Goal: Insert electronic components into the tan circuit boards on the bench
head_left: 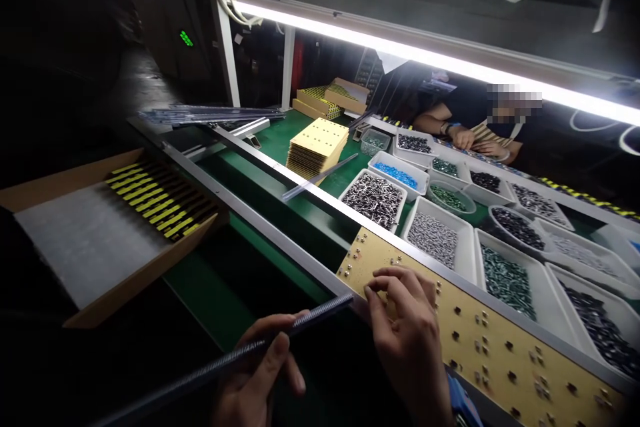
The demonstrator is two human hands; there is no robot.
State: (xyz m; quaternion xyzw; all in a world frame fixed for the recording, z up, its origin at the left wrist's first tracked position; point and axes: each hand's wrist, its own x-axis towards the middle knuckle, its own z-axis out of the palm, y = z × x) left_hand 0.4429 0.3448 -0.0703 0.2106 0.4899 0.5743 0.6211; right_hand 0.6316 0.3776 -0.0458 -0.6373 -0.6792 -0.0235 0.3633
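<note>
My left hand (pixel 263 363) is closed round a long, thin component tube (pixel 325 311), which slants from the lower left up towards the boards. Small parts seem to sit in a row inside it. My right hand (pixel 407 323) is over the yellowish circuit boards (pixel 493 345), its thumb and fingertips pinched near the tube's upper end. Whatever the fingertips hold, if anything, is too small to make out. Small metal and dark components stand on the boards, which lie in a row along the metal rail (pixel 280 250). My right palm faces away and hides part of one board.
White trays (pixel 440 237) of small components fill the bench beyond the rail. A stack of boards (pixel 317 147) and a loose tube (pixel 320 177) lie farther back. An open carton (pixel 145 280) stands left, near bundled tubes (pixel 210 115). Across the bench, a person's hands (pixel 475 141) are at work.
</note>
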